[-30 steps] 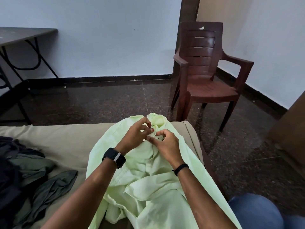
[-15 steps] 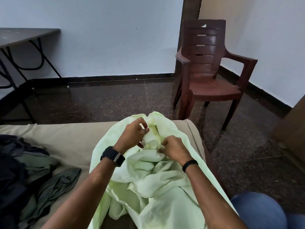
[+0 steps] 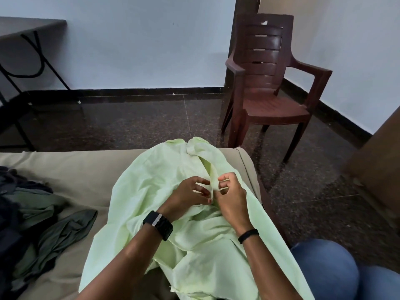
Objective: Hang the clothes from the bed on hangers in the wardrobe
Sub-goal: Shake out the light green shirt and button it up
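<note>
The shirt [image 3: 173, 191] lies spread on the bed [image 3: 65, 169], collar at 12 o'clock. Left hand [image 3: 190, 194] and right hand [image 3: 230, 197] each pinch a front edge, probably working a button (none visible). Dark clothes [image 3: 32, 213] wait at 9 o'clock.

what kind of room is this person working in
Most likely a plain bedroom or hostel-style room. A bed with a beige sheet holds a light green shirt and a pile of dark clothes; a brown plastic armchair stands in the corner, and a folding table stands by the wall.
</note>
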{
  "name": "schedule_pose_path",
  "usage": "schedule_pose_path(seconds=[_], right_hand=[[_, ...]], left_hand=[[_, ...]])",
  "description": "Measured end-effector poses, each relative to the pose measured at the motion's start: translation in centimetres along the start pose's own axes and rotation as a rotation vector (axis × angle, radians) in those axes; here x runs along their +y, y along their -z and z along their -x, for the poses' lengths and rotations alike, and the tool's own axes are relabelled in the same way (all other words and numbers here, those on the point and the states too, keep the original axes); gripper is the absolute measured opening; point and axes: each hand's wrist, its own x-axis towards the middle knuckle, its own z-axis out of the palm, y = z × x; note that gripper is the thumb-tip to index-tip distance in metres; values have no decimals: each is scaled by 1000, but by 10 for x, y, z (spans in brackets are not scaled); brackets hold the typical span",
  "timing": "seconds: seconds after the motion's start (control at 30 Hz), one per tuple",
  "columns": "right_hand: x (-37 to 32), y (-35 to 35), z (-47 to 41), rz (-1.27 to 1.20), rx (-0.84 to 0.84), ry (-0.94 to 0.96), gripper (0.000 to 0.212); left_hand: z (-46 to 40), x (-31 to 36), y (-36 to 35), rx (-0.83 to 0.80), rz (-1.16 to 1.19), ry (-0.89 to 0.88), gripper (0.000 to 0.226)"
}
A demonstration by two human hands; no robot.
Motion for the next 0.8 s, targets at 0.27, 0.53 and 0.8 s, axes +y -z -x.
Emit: schedule_pose_path(seconds=[0.27, 0.53, 0.8], right_hand=[[11, -2, 20, 13, 140, 112, 32], [29, -5, 28, 180, -114, 168, 28], [29, -4, 32, 76, -144, 162, 39]], left_hand=[[8, -23, -17, 154, -23, 27, 25], [14, -43, -31, 372, 84, 40, 30], [24, -50, -34, 514, 244, -22, 33]])
